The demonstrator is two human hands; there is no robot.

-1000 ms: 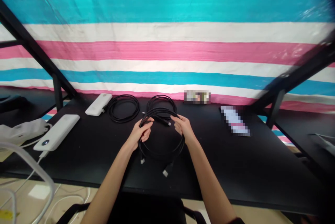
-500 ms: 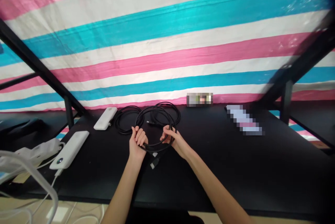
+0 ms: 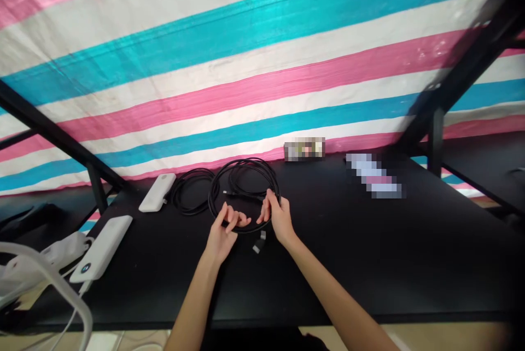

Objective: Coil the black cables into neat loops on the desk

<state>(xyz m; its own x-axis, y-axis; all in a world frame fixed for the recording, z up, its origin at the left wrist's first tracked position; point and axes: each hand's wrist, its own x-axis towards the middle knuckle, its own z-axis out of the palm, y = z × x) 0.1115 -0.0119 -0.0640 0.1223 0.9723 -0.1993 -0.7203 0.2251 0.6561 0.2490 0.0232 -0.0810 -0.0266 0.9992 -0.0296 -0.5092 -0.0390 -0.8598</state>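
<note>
A coiled black cable is held up between my two hands, just above the black table. My left hand grips the coil's lower left, some of its fingers stretched along the loop. On the right side of the coil, my right hand is closed around the strands, thumb on top. Below the coil, connector plugs hang or lie close to the table; I cannot tell which. Behind it lies another black cable coil, partly covered, and a further coil rests to the left.
Two white power banks lie on the left of the table. A white power strip and a white tube are at the left edge. A blurred box and a blurred flat item sit farther right, before a striped sheet.
The fingers of my left hand have opened out along the coil's lower edge. My right hand has turned and shifted along its right side. The strands look more gathered, and the view has tilted slightly.
</note>
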